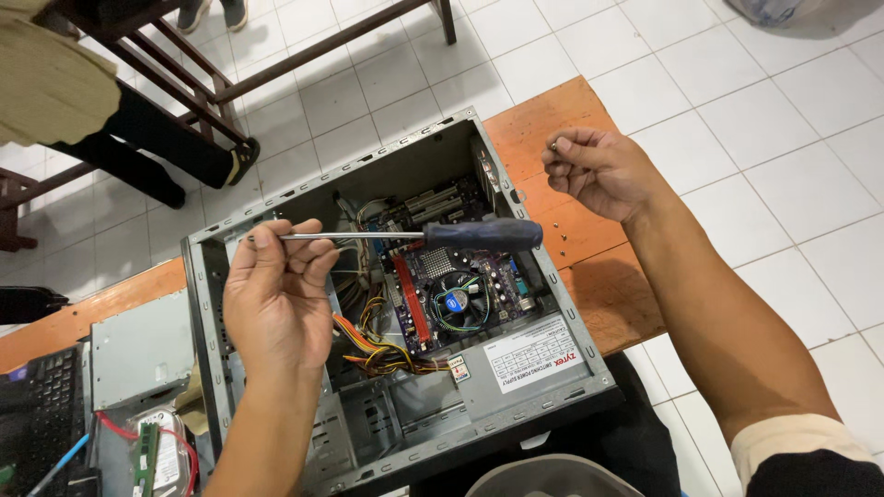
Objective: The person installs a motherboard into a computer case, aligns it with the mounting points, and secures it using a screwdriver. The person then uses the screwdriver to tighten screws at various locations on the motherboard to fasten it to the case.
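An open grey computer case lies on its side on an orange wooden table, showing a motherboard with a fan, coloured cables and a power supply. My left hand hovers over the case and pinches the metal shaft of a screwdriver near its tip; the dark blue handle points right. My right hand is raised over the table's right part, fingers closed on a small screw.
Another small screw lies on the table right of the case. A grey side panel, a hard drive, a memory stick and a black keyboard sit at the left. A person's legs and a wooden chair frame stand behind on white tiles.
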